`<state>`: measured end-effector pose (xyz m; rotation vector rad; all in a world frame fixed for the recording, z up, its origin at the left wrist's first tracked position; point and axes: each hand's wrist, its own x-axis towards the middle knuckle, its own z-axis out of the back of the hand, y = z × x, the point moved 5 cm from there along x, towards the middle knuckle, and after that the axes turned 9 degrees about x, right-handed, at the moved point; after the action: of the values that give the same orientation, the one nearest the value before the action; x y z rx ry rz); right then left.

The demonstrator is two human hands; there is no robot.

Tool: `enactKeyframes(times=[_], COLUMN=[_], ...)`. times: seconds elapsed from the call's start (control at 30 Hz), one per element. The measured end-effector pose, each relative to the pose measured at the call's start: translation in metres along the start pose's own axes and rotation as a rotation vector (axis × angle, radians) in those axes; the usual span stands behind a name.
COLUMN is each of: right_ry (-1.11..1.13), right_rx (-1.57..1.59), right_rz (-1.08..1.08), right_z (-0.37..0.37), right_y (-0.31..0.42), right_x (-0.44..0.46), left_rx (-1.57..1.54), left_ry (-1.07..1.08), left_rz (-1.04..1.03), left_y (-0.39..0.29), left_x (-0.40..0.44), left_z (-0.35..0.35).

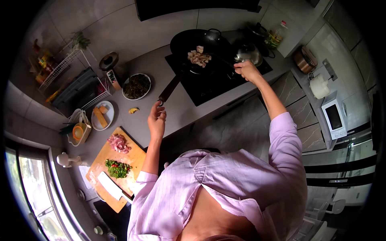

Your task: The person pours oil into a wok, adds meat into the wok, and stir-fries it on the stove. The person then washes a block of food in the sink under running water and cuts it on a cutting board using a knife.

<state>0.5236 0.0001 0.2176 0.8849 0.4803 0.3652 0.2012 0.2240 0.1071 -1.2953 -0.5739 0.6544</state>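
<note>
A black wok (181, 42) sits on the cooktop with pieces of pale, fatty-looking meat (199, 58) in it. My right hand (248, 70) is closed around the end of a thin dark utensil, apparently a spatula; its far end is lost against the dark wok. The wok's long handle (171, 88) points toward me. Just below the ring at its tip is my left hand (157, 117), fingers loosely bent and somewhat apart. It may touch the ring, but the handle does not lie inside the fingers.
A cutting board (138, 154) bears sliced raw meat (118, 143), chopped green and red peppers (117, 168) and a cleaver (110, 186). Behind stand a bowl of dark greens (136, 86) and a plate with yellowish blocks (102, 115). A lidded pot (248, 53) is right of the wok.
</note>
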Motion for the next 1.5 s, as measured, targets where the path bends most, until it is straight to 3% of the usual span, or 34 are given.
enactKeyframes(times=[0.13, 0.27, 0.33, 0.43, 0.57, 0.7, 0.73, 0.87, 1.0, 1.07, 1.2, 1.27, 1.5], right_ry=[-0.161, -0.221, -0.121, -0.107, -0.175, -0.230, -0.199, -0.234, -0.207, -0.239, -0.216, -0.183, -0.183], right_rx=[-0.293, -0.410, -0.484, -0.411, -0.260, -0.529, -0.551, -0.604, -0.625, -0.723, -0.691, -0.872, -0.979], right_rz=[0.240, 0.185, 0.053, 0.148, 0.111, 0.173, 0.099, 0.234, 0.169, 0.292, 0.220, 0.270, 0.184], right_z=[-0.022, -0.037, -0.036, -0.019, -0.018, -0.032, -0.033, -0.027, -0.021, -0.026, -0.021, -0.027, -0.020], right_y=[0.007, 0.010, 0.010, 0.017, 0.020, 0.012, 0.014, 0.009, 0.007, 0.010, 0.009, 0.020, 0.013], right_x=[0.032, 0.037, 0.033, 0.028, 0.031, 0.044, 0.039, 0.033, 0.029, 0.022, 0.023, 0.014, 0.021], left_rx=[0.004, 0.008, 0.010, -0.001, 0.025, 0.047, 0.048, 0.026, -0.002, -0.003, -0.019, -0.004, 0.052], left_ry=[0.006, 0.010, 0.001, -0.007, -0.022, -0.014, -0.015, -0.018, -0.014, -0.011, -0.011, -0.012, -0.010], left_rz=[-0.018, 0.007, 0.017, -0.009, -0.019, -0.018, -0.017, -0.008, -0.011, -0.009, -0.001, -0.006, -0.014], left_y=[0.002, 0.001, 0.003, 0.004, 0.004, 0.005, 0.006, 0.006, 0.009, 0.008, 0.008, 0.009, 0.010], left_x=[0.000, -0.001, -0.002, -0.005, -0.001, 0.000, 0.000, -0.002, -0.001, -0.001, -0.002, -0.001, -0.002], left_z=[-0.001, -0.001, 0.001, -0.001, -0.001, 0.001, 0.000, 0.000, -0.003, -0.003, -0.003, -0.003, 0.000])
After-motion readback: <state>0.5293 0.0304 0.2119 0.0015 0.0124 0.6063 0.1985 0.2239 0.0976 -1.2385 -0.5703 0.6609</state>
